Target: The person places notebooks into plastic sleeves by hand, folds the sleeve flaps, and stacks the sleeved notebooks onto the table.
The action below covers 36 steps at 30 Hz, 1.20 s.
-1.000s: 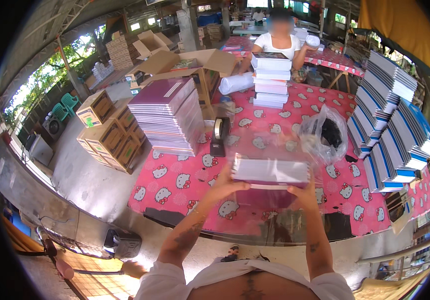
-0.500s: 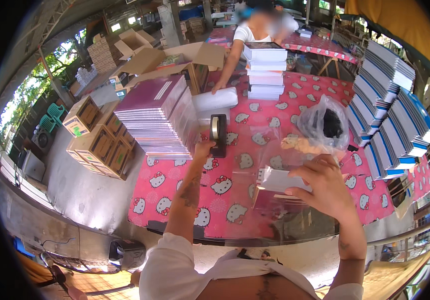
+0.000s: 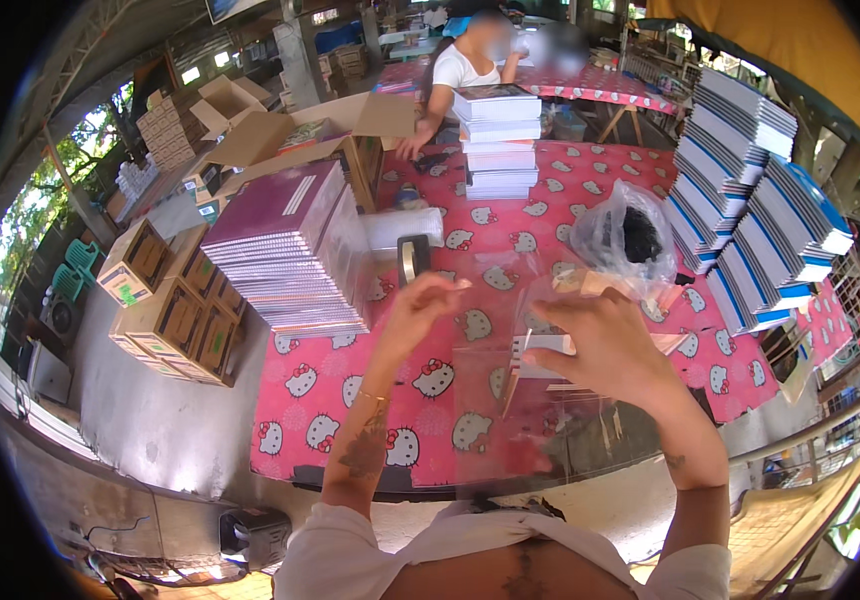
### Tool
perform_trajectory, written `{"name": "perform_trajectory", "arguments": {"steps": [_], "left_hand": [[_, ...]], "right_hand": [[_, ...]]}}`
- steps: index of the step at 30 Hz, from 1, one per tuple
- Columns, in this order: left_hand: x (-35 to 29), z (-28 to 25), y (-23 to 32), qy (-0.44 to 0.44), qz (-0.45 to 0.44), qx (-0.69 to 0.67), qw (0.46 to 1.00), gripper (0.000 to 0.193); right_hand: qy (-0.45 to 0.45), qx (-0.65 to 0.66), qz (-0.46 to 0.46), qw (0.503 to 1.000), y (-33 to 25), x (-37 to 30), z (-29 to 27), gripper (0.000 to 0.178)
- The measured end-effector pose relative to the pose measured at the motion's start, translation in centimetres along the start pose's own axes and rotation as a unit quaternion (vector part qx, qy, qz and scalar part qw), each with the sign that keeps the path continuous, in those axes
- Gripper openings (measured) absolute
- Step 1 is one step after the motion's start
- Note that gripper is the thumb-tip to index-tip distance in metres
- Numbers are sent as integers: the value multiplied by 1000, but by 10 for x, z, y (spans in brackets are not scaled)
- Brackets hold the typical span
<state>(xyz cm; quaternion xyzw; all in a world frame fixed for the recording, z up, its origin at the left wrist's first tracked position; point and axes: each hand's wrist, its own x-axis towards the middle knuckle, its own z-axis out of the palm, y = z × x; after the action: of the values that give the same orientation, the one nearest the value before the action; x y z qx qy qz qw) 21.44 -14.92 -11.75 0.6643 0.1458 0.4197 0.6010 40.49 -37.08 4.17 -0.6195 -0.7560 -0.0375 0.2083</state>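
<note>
My left hand is raised over the table, its thumb and fingers pinched together. Whatever is between the fingertips is too small to make out. Just beyond it stands a black tape dispenser with a light roll. My right hand hovers with thumb and fingers apart above a spiral notebook, hiding much of it. Clear plastic film shows around the notebook. A tall stack of purple spiral notebooks rises to the left of my left hand.
A clear plastic bag with something black inside lies behind my right hand. White-paged books stand far centre; tall blue-edged book stacks line the right. A white plastic roll lies by the purple stack. Across the pink table, a person reaches toward an open carton.
My left hand has left the tape dispenser and come nearer my right hand, fingers pinched. My right hand has shifted slightly left. The other person's hand has moved off the white roll.
</note>
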Motion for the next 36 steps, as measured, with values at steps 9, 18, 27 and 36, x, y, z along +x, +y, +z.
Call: {"name": "perform_trajectory", "arguments": {"steps": [9, 18, 27, 36], "left_hand": [[30, 63, 107, -209, 118, 187, 953, 34], [43, 111, 91, -262, 118, 213, 934, 8], [36, 143, 75, -191, 143, 271, 933, 11], [27, 168, 37, -204, 209, 439, 850, 17]], "right_hand": [[-31, 29, 11, 999, -5, 2, -16, 45], [-125, -57, -85, 987, 22, -78, -29, 13], [165, 302, 114, 932, 127, -144, 42, 76], [-52, 100, -74, 991, 117, -123, 38, 73]]}}
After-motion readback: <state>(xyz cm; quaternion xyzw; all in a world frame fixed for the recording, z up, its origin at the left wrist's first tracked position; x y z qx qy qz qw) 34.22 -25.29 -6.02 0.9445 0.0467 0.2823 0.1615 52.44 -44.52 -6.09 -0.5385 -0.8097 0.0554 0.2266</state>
